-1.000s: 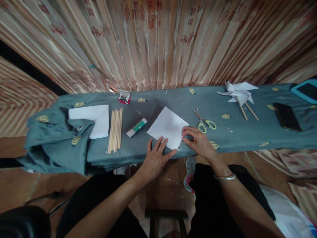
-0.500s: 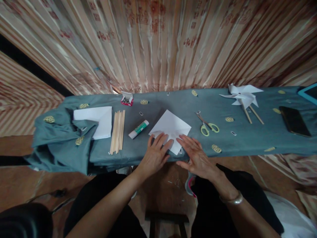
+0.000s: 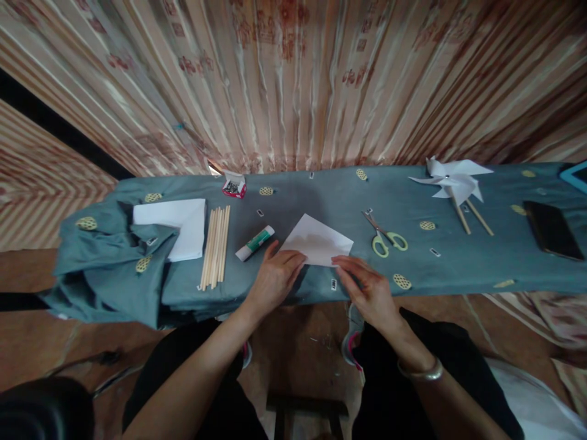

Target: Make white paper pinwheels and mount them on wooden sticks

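A white sheet of paper (image 3: 316,239) lies at the middle of the cloth-covered table, its near edge gripped at both ends and looking folded or lifted. My left hand (image 3: 277,272) pinches the paper's near left side between thumb and fingers. On the near right corner, my right hand (image 3: 367,287) closes its fingertips on the same sheet. Just left of the paper is a glue stick (image 3: 255,243) with a green label. Scissors with light green handles (image 3: 385,235) lie partly open to the right.
Wooden sticks (image 3: 215,247) lie beside a stack of white paper (image 3: 192,229) on the left. A small red box (image 3: 233,185) of metal pins stands behind. Paper pinwheels (image 3: 458,180) on sticks and a black phone (image 3: 553,230) rest at the right. Bunched cloth (image 3: 110,263) covers the left end.
My hands went from lying spread over the paper to pinching its near edge. The paper's near corner no longer points toward me; a straight edge shows there. The view has shifted slightly.
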`<state>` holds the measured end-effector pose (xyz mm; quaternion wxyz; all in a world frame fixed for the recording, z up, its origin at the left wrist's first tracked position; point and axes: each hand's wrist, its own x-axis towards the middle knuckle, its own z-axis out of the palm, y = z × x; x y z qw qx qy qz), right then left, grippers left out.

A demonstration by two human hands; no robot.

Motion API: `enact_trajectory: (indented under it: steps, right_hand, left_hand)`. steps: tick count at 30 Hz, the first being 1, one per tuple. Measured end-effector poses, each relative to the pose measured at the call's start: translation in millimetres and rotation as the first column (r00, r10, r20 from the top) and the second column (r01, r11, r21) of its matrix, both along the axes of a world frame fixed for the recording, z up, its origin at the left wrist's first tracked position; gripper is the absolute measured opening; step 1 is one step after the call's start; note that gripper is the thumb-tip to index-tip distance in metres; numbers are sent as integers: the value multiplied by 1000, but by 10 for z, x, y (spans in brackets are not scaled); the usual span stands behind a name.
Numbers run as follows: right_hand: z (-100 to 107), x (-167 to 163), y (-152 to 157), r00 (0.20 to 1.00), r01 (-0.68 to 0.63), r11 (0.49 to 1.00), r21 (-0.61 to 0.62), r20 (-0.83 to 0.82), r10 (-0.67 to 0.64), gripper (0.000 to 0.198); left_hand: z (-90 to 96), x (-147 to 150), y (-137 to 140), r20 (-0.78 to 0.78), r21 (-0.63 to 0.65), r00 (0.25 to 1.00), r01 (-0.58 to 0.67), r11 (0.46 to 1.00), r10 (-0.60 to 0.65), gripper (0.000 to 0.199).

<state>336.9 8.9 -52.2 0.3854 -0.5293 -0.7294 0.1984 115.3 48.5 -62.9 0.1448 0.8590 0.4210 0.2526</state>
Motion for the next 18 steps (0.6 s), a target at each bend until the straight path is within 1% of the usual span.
enact_trajectory:
  steps: [2,4,6,7,8,10,14,18]
  right_hand:
    - [70,-9,68,994,59,998,-14,-92,-60,17]
    - [104,-26,164,984,99,995,-15,-145,-100,15]
    - [90,-61,289,978,111,994,-18,-173,-113,15]
    - [67,-87,359,976,113,993,-20,-184,-114,15]
    - [37,-117,431,975,116,993,-23,-191,-118,15]
    - [-31,-182,570,975,125,992,-30,-182,-128,17]
    - [-129,-285,789,988,117,993,-20,-97,-118,20]
    - [-176,-319,948,989,146,989,22,-8,-146,22]
  left_hand:
    - [12,15,1,81,-4,997,-1,1000,1,26]
    - [42,44,-29,139,13,989,-46,999,43,28]
    - [84,84,-85,139,65,987,-85,994,76,36]
    - [103,104,-120,113,100,991,-75,992,64,41]
    - [116,122,-155,72,127,997,-28,991,19,43]
    - [116,148,-218,-14,138,999,54,989,-52,42]
    - [22,139,-261,-144,145,989,62,988,-41,43]
    - [-92,114,-217,-227,96,969,118,988,-94,45]
